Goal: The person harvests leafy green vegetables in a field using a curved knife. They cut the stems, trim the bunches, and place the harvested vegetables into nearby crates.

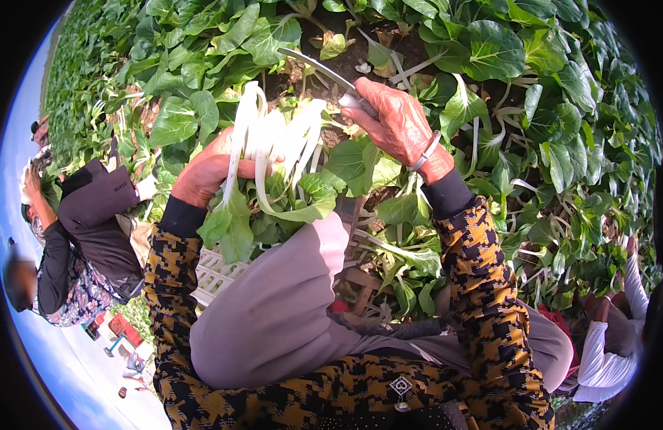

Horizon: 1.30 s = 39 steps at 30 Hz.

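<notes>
My left hand (210, 166) is closed around several bok choy plants (278, 140), their white stalk ends up and the green leaves hanging below my fingers. To the right, my right hand (393, 121) grips a knife, whose curved metal blade (321, 69) points up and left, above the bunch and apart from it. A small white piece, perhaps a cut stem end, shows between the thumb and the knife. The knife's handle is mostly hidden in the fingers. Below the bunch, my bent knee (288, 279) partly covers a white slatted plastic crate (216, 274).
Leafy plants (495, 51) grow densely ahead and to the right, with loose leaves (412, 258) on the soil. A co-worker in dark trousers (97, 209) crouches at the left; another in a white sleeve (605, 355) is at the lower right. Red crates (124, 329) stand at the lower left.
</notes>
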{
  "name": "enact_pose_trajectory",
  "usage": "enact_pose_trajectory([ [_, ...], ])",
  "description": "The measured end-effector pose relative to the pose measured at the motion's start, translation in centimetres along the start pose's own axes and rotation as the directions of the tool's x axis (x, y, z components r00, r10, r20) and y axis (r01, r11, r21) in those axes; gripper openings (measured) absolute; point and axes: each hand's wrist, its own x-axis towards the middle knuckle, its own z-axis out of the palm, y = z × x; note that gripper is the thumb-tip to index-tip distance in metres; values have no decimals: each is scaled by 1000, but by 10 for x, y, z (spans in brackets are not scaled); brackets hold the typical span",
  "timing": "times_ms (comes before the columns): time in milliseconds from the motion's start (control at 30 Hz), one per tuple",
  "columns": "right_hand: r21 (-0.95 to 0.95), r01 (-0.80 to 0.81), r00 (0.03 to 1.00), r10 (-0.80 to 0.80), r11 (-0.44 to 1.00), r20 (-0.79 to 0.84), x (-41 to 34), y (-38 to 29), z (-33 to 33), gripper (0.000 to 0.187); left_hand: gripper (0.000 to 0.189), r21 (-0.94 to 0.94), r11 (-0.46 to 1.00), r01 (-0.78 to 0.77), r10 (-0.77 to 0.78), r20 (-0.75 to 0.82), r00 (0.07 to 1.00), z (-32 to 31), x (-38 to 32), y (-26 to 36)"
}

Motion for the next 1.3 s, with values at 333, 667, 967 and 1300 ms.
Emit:
enact_pose_trajectory([
  [333,503,-543,823,544,672,162,8,-32,24,40,37,695,627,-353,413,88,907,13,9,-6],
  [667,486,-444,889,306,753,339,12,-37,12,19,32,473,863,-175,218,-35,975,12,2,-2],
  [967,-217,53,998,-60,975,-24,11,-15,4,18,44,222,968,-117,146,-120,982,-12,-7,-14],
  [1300,477,-374,913,406,796,37,6,-42,19,31,39,141,967,-213,234,-156,960,2,1,-10],
])
